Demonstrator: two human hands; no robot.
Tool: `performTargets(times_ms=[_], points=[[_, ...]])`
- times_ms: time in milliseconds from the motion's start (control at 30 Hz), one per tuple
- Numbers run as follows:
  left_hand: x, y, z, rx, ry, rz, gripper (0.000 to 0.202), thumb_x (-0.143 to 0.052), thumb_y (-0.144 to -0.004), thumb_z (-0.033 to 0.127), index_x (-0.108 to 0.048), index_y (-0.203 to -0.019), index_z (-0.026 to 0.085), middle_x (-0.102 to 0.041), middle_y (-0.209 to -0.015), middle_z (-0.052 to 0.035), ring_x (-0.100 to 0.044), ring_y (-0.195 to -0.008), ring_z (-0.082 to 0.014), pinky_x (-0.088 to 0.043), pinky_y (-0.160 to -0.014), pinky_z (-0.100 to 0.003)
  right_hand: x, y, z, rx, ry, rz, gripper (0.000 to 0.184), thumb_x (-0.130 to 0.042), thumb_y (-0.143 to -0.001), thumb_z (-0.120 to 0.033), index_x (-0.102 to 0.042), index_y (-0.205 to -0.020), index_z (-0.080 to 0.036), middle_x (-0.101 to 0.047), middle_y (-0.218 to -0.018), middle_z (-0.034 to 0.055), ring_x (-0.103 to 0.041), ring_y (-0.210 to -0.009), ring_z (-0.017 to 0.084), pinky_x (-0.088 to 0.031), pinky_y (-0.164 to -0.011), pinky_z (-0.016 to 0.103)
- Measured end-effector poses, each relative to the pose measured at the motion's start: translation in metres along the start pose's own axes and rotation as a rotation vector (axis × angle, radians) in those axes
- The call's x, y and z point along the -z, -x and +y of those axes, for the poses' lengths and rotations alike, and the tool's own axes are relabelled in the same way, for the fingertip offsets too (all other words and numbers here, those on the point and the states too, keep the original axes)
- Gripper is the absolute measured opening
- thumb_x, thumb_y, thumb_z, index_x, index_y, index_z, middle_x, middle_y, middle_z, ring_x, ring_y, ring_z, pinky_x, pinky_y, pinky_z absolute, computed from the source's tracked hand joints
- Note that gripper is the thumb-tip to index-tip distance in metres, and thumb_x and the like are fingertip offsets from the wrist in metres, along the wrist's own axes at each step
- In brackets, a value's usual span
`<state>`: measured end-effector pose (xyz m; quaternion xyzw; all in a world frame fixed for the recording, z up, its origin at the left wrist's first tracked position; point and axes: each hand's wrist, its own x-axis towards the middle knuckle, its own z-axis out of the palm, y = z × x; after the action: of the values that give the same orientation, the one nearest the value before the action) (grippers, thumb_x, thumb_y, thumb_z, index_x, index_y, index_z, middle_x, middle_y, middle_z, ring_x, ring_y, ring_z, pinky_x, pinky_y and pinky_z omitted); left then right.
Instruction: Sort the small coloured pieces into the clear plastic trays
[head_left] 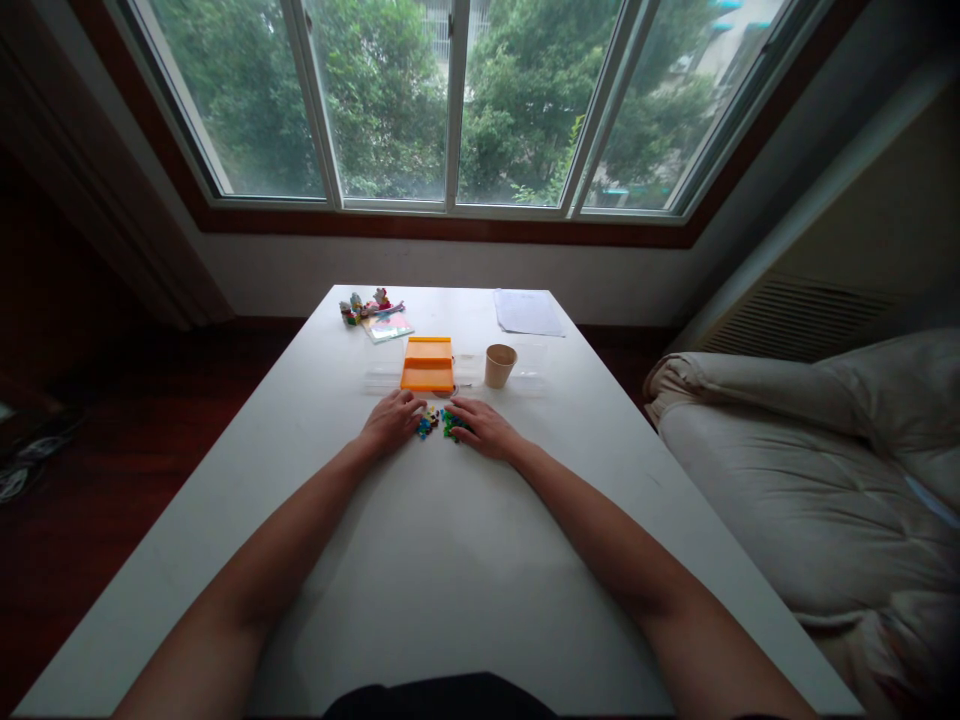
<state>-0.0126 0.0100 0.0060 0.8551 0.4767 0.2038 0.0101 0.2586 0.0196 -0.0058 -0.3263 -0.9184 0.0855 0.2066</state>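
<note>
Two small piles of tiny colourful bricks lie on the white table in front of me. The left pile (427, 424) mixes blue, yellow and dark pieces, and the right pile (452, 424) is mostly green and blue. My left hand (391, 421) rests at the outer side of the left pile, fingers stretched towards it. On the other side, my right hand (484, 428) lies over the edge of the right pile with its fingers apart and partly covers it. I see nothing held in either hand; pieces under the fingertips are hidden.
Just beyond my hands are an orange tray (428, 364), clear plastic boxes (382, 372) and a brown paper cup (500, 366). Small brick figures (360, 306), a colourful card (388, 326) and white papers (529, 312) lie at the table's far end. A sofa (810, 480) stands right.
</note>
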Motion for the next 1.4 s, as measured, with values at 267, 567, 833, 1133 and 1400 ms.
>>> performTargets(times_ms=[267,567,833,1133,1400], points=[[-0.005,-0.001,-0.008,0.059,0.074,0.034,0.029,-0.049,-0.093,0.022,-0.07,-0.113,0.025,-0.062,-0.104,-0.0078,-0.055,-0.101,-0.0233,-0.046,-0.094,-0.038,-0.004,-0.002,-0.007,0.011,0.044,-0.025,0.053,-0.046,-0.1,-0.047,-0.046,-0.148,-0.024,-0.042,-0.153,0.0131,-0.039,-0.142,0.028,-0.032,-0.118,0.049],[-0.002,0.002,-0.017,0.033,0.217,0.018,0.035,-0.053,-0.081,0.01,-0.073,-0.107,0.024,-0.063,-0.096,-0.0055,-0.056,-0.094,-0.0201,-0.048,-0.089,-0.034,0.004,0.0,-0.01,0.055,-0.006,-0.007,0.048,-0.052,-0.098,-0.046,-0.053,-0.143,-0.028,-0.046,-0.151,0.0115,-0.044,-0.139,0.029,-0.035,-0.116,0.049],[0.003,0.003,-0.015,-0.003,0.205,-0.016,0.036,-0.063,-0.082,0.021,-0.071,-0.117,0.026,-0.063,-0.107,-0.0073,-0.055,-0.103,-0.0227,-0.047,-0.096,-0.038,0.007,0.002,-0.012,0.079,-0.013,0.001,0.047,-0.056,-0.095,-0.048,-0.058,-0.138,-0.03,-0.048,-0.149,0.0103,-0.045,-0.137,0.029,-0.036,-0.115,0.048],[0.001,0.002,-0.006,-0.06,0.178,-0.044,0.037,-0.06,-0.087,0.022,-0.069,-0.122,0.029,-0.063,-0.119,-0.0074,-0.055,-0.113,-0.0243,-0.045,-0.102,-0.041,0.006,0.0,-0.011,0.059,-0.028,0.009,0.046,-0.054,-0.097,-0.047,-0.057,-0.139,-0.028,-0.05,-0.148,0.0102,-0.046,-0.137,0.028,-0.038,-0.114,0.047],[-0.004,0.0,-0.01,-0.006,0.163,0.019,0.033,-0.054,-0.09,0.02,-0.069,-0.118,0.026,-0.064,-0.115,-0.0073,-0.055,-0.11,-0.0237,-0.045,-0.1,-0.04,-0.001,-0.001,-0.012,0.102,0.008,-0.077,0.056,-0.05,-0.099,-0.047,-0.04,-0.151,-0.028,-0.036,-0.158,0.0107,-0.032,-0.147,0.028,-0.03,-0.119,0.05]])
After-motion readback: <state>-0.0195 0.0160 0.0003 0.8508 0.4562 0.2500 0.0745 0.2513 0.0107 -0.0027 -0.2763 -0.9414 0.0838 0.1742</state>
